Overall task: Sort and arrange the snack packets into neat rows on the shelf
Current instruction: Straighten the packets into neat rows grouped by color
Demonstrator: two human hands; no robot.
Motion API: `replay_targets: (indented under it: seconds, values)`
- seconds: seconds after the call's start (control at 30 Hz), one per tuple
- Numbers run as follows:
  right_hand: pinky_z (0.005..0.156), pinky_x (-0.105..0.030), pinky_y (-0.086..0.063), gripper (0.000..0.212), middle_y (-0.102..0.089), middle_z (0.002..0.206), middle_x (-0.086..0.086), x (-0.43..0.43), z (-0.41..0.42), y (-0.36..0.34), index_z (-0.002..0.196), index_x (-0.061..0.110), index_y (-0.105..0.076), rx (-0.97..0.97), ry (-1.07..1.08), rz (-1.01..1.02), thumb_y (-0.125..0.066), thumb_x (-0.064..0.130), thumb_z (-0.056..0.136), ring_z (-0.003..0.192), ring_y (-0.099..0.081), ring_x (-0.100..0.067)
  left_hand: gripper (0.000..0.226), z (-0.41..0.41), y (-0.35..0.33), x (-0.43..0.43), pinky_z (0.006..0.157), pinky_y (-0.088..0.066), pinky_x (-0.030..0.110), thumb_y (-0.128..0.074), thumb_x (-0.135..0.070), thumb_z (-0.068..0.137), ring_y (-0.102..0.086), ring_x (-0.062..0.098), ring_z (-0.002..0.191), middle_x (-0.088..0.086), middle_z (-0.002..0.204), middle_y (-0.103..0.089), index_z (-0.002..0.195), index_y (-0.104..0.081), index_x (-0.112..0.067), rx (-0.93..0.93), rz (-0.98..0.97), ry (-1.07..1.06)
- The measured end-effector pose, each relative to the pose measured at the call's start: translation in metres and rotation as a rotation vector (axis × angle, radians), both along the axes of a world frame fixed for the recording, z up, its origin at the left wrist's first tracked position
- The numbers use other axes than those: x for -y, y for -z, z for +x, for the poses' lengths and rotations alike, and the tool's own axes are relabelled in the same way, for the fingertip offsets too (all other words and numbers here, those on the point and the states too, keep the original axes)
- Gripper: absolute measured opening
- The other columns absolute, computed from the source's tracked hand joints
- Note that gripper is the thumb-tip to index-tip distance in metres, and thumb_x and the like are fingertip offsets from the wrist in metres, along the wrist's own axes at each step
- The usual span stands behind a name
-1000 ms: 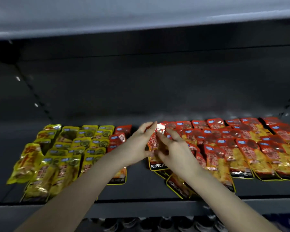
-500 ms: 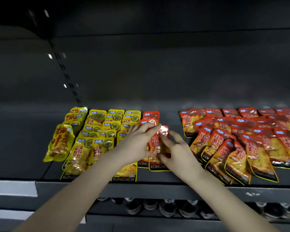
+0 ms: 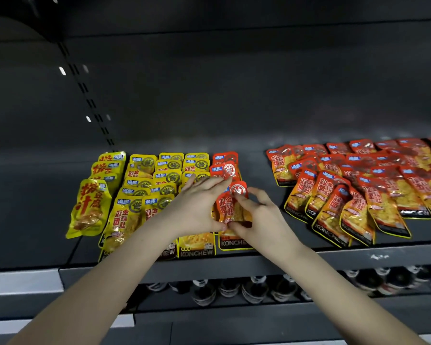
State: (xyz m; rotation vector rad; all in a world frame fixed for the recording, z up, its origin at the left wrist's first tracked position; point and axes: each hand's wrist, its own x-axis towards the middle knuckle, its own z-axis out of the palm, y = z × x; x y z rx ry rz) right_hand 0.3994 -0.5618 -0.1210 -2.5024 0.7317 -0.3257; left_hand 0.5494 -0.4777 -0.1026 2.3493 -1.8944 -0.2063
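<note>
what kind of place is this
Most likely a shop aisle: a dark retail shelf with slotted uprights, many identical yellow packets and red packets laid out, bottles stocked below.

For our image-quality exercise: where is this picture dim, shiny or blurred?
Head view: the shelf back wall is dark; glare whitens the round seal on the red packet between the left hand and right hand; bottles below look blurred.

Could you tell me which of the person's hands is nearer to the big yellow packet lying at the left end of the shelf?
Left. The left hand lies a few packets to the right of the big yellow packet; the right hand is farther right, beyond the red packet both hands grip.
</note>
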Motion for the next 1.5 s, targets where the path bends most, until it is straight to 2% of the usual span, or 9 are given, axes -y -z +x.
replay_targets:
  seconds: [0.13,0.27,0.47,0.6,0.77,1.03,1.2,1.43,1.5]
  values:
    - [0.101,-0.028,-0.041,0.066,-0.034,0.141,0.002,-0.004,0.001,0.004,0.139,0.023,-0.043,0.021,0.018,-0.02,-0.07,0.033,0.079,0.117,-0.052,-0.018,0.103,0.001,0.003,-0.006,0.116,0.01,0.037,-0.067,-0.051,0.076,-0.008,0.007,0.143,-0.01,0.155,-0.011,0.152,-0.002,-0.027,0.005,-0.011,0.014]
    - [0.098,-0.038,-0.042,0.067,-0.044,0.136,0.005,-0.007,0.001,0.009,0.137,0.031,-0.043,-0.005,0.064,-0.138,-0.067,0.046,0.077,0.117,-0.044,-0.022,0.101,0.0,0.004,-0.011,0.117,0.009,0.036,-0.064,-0.052,0.078,-0.004,0.009,0.144,-0.01,0.155,-0.007,0.152,0.0,-0.026,-0.004,-0.007,0.02]
    - [0.09,-0.041,-0.04,0.064,-0.05,0.128,0.003,-0.01,-0.001,0.013,0.133,0.03,-0.048,0.011,0.101,-0.214,-0.067,0.049,0.076,0.112,-0.046,-0.027,0.101,-0.005,0.005,-0.012,0.119,0.002,0.039,-0.066,-0.042,0.079,0.004,0.013,0.144,-0.008,0.156,-0.003,0.151,0.003,-0.027,-0.02,-0.036,0.039]
    - [0.088,-0.044,-0.043,0.059,-0.053,0.125,-0.001,-0.003,-0.011,0.01,0.127,0.025,-0.055,0.069,0.122,-0.23,-0.071,0.044,0.074,0.109,-0.051,-0.029,0.095,-0.013,-0.004,-0.005,0.119,0.006,0.037,-0.061,-0.042,0.08,0.006,0.013,0.144,-0.008,0.157,0.001,0.151,0.001,-0.027,-0.014,-0.076,0.061]
    - [0.098,-0.045,-0.04,0.06,-0.049,0.132,-0.004,0.019,-0.027,0.0,0.131,0.022,-0.051,0.046,0.145,-0.252,-0.068,0.043,0.078,0.119,-0.047,-0.029,0.091,-0.026,-0.008,0.021,0.119,0.005,0.037,-0.052,-0.053,0.078,0.002,0.016,0.146,-0.006,0.158,-0.003,0.151,-0.003,-0.029,0.009,-0.12,0.088]
    - [0.097,-0.047,-0.043,0.061,-0.057,0.124,-0.009,0.062,-0.069,-0.006,0.124,0.015,-0.059,0.073,0.27,-0.314,-0.077,0.038,0.071,0.11,-0.055,-0.033,0.087,-0.058,-0.016,0.073,0.117,0.009,0.035,-0.057,-0.046,0.085,0.004,0.014,0.146,-0.008,0.158,-0.002,0.151,-0.003,-0.03,0.009,-0.109,0.185]
    - [0.103,-0.047,-0.038,0.063,-0.051,0.131,-0.009,0.092,-0.097,-0.008,0.129,0.016,-0.054,0.041,0.321,-0.305,-0.073,0.04,0.074,0.117,-0.05,-0.032,0.089,-0.079,-0.018,0.108,0.116,0.007,0.032,-0.06,-0.047,0.083,-0.002,0.011,0.144,-0.008,0.158,-0.005,0.151,-0.004,-0.032,0.003,-0.118,0.233]
    - [0.107,-0.052,-0.031,0.074,-0.048,0.136,-0.008,0.118,-0.134,0.003,0.134,0.015,-0.049,-0.012,0.39,-0.291,-0.061,0.056,0.074,0.125,-0.045,-0.031,0.088,-0.11,-0.013,0.144,0.118,-0.005,0.034,-0.061,-0.049,0.082,-0.006,0.013,0.144,-0.009,0.158,-0.006,0.151,-0.009,-0.032,-0.015,-0.05,0.297]
    - [0.112,-0.05,-0.023,0.075,-0.041,0.141,-0.006,0.125,-0.144,0.004,0.139,0.017,-0.042,-0.042,0.386,-0.275,-0.057,0.06,0.079,0.131,-0.037,-0.028,0.087,-0.119,-0.012,0.152,0.119,-0.004,0.036,-0.06,-0.051,0.082,-0.006,0.012,0.144,-0.01,0.158,-0.006,0.151,-0.01,-0.031,-0.019,-0.036,0.317]
